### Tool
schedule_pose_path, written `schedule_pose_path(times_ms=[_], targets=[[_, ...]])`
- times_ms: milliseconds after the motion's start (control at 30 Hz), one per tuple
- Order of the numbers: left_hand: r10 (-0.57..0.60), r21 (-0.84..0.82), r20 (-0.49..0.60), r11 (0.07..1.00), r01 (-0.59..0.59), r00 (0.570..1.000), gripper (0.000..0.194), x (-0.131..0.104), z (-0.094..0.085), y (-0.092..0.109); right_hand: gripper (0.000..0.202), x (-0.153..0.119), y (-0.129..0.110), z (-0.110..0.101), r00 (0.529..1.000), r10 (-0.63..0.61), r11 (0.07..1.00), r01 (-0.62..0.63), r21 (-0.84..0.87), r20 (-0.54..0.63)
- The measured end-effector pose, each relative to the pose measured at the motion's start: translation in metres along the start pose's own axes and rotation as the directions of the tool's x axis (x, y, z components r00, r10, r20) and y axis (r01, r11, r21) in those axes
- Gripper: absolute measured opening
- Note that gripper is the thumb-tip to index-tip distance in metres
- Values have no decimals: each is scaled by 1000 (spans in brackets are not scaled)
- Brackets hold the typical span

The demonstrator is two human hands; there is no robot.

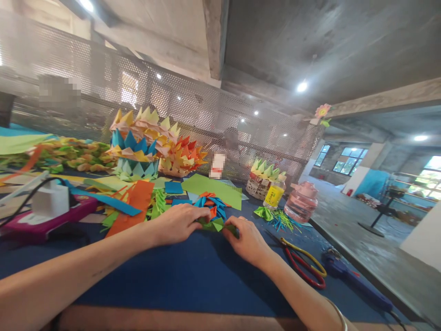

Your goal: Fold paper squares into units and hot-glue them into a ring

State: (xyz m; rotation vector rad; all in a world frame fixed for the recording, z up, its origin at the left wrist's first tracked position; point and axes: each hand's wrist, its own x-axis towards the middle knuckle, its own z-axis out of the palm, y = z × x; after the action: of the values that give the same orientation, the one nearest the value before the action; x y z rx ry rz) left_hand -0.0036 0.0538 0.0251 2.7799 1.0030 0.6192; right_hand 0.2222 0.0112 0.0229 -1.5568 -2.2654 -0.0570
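A small piece of folded green paper (217, 225) is held between my two hands, low over the dark blue tabletop (179, 280). My left hand (174, 224) pinches its left end with thumb and fingers. On the other side, the curled fingers of my right hand (250, 240) grip the right end; its fingertips are partly hidden. Just behind the green paper lies a ring of folded blue and orange paper (220, 205). An orange paper strip (132, 207) and a flat green sheet (203, 186) are close by.
Scissors (305, 264) and a blue glue gun (356, 280) lie to the right. A pink water bottle (301, 202) and a yellow-labelled bottle (274, 195) stand behind. Stacked folded-paper rings (138, 149) and a purple power strip (44, 220) are left. Perforated metal panels (268, 133) stand at the back.
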Motion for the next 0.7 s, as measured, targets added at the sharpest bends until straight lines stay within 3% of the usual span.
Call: schedule_pose_path(times_ms=[200,467,700], targets=[[3,-9,0,1000,-3,1000,12,1,1,-2,14,1,9,-9,996,90,996,-90,-21,-21],[1,-34,-11,999,-1,1000,7,-1,-3,2,18,-13,12,-18,987,145,986,-138,-95,68],[34,-40,-20,999,-35,999,12,-2,-2,4,30,-40,15,-41,986,169,978,-168,-122,-1]])
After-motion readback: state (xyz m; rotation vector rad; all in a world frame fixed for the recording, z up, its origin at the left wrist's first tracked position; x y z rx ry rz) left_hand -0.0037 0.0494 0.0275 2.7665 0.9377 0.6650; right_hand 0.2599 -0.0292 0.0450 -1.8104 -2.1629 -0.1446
